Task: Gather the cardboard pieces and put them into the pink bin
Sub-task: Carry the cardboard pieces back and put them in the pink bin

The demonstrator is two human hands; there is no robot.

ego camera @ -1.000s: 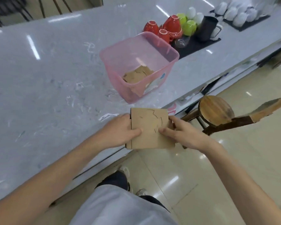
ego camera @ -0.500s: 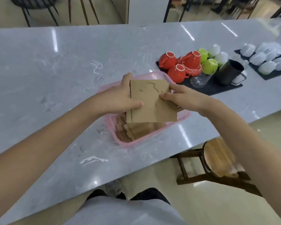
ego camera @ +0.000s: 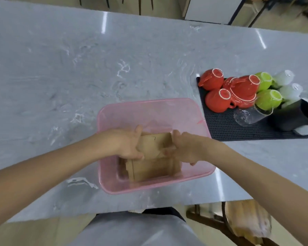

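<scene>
A translucent pink bin [ego camera: 149,107] stands on the grey marble counter near its front edge. Both hands reach down inside it. My left hand [ego camera: 126,144] grips the left side of a flat brown cardboard piece [ego camera: 154,146], and my right hand [ego camera: 183,148] grips its right side. The piece is held low in the bin, just above other cardboard pieces [ego camera: 149,169] that lie on the bin's floor. My fingers hide the held piece's side edges.
A black mat [ego camera: 226,126] right of the bin carries upturned red cups [ego camera: 219,100], green cups [ego camera: 268,98], a clear glass [ego camera: 247,116] and a black pitcher [ego camera: 295,114]. A wooden stool [ego camera: 245,221] stands below the counter edge at the right.
Both hands carried the cardboard piece from in front of the counter, up over the bin, then down inside it. The view tilted downward over the bin.
</scene>
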